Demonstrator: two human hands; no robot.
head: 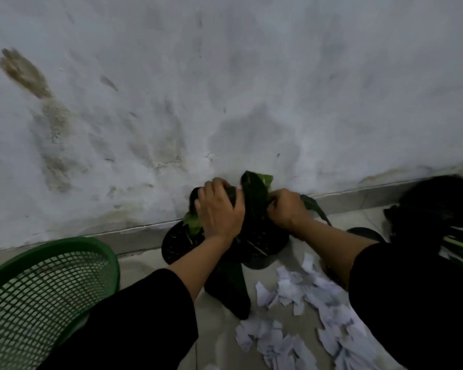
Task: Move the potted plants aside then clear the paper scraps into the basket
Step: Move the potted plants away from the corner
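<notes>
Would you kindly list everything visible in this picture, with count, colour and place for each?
potted plants: at least two, black pots with dark green leaves, on the floor against the wall, centre
third dark plant: one, blurred, at the right edge
paper scraps: many, white, scattered on the floor right of centre
basket: one, green mesh, lower left
wall: one, stained white, behind everything
floor: pale tiles
sleeves: two, black
left hand: one, fingers curled into the central foliage
right hand: one, gripping leaves beside it
</notes>
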